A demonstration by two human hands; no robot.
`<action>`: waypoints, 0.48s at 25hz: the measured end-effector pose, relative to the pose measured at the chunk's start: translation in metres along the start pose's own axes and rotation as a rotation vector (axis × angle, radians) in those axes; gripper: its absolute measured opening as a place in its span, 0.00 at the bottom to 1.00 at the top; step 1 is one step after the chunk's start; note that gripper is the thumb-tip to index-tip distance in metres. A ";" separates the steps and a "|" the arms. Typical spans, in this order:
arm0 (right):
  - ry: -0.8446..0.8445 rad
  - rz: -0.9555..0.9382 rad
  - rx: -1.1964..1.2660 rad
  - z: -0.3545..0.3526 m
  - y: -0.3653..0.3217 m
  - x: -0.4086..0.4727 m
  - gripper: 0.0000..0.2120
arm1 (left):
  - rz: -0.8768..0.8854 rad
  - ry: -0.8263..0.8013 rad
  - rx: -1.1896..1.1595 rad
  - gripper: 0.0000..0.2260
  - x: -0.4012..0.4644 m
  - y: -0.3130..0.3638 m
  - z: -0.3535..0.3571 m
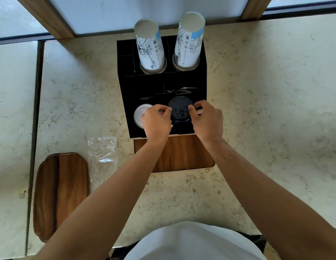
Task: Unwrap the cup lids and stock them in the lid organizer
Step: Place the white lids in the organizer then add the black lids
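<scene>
A stack of black cup lids (pixel 180 111) stands in the front right slot of the black lid organizer (pixel 125 87). My left hand (pixel 156 121) grips the stack's left side and my right hand (pixel 206 117) grips its right side, fingers curled round the rim. White lids (pixel 140 114) fill the front left slot, partly hidden by my left hand. An empty clear plastic wrapper (pixel 102 156) lies on the counter to the left of the organizer.
Two stacks of upside-down paper cups (pixel 150 47) (pixel 189 40) stand in the organizer's back slots. Its wooden front panel (pixel 182 152) faces me. A wooden tray (pixel 60 194) lies at the lower left on the marble counter (pixel 266 109). Small wrapped items (pixel 182 90) sit in a middle compartment.
</scene>
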State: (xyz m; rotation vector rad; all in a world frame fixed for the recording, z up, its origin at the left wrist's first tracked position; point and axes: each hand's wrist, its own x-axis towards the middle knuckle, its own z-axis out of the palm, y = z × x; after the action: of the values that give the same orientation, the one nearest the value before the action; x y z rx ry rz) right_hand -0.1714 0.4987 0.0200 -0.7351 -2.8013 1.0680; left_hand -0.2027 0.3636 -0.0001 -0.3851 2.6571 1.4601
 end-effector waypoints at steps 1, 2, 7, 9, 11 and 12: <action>-0.006 0.006 0.015 0.000 0.001 -0.001 0.15 | -0.005 0.000 -0.010 0.04 0.000 -0.001 0.000; -0.014 0.016 0.032 0.000 0.002 -0.002 0.15 | -0.013 0.000 -0.025 0.04 0.000 -0.002 -0.001; -0.017 0.068 0.096 -0.001 0.006 -0.008 0.16 | -0.017 0.006 -0.065 0.04 -0.004 -0.003 -0.008; -0.016 0.072 0.110 -0.004 0.009 -0.011 0.16 | -0.030 0.020 -0.049 0.06 -0.005 -0.004 -0.013; -0.007 0.072 0.104 -0.007 0.012 -0.015 0.16 | -0.041 0.037 -0.006 0.09 -0.008 -0.008 -0.019; 0.001 0.069 0.095 -0.009 0.014 -0.018 0.16 | -0.042 0.043 0.016 0.09 -0.011 -0.010 -0.022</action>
State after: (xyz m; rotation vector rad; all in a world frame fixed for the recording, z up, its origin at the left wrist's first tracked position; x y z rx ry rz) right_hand -0.1485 0.5049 0.0199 -0.8272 -2.7210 1.2022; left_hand -0.1883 0.3415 0.0058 -0.4735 2.6744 1.4336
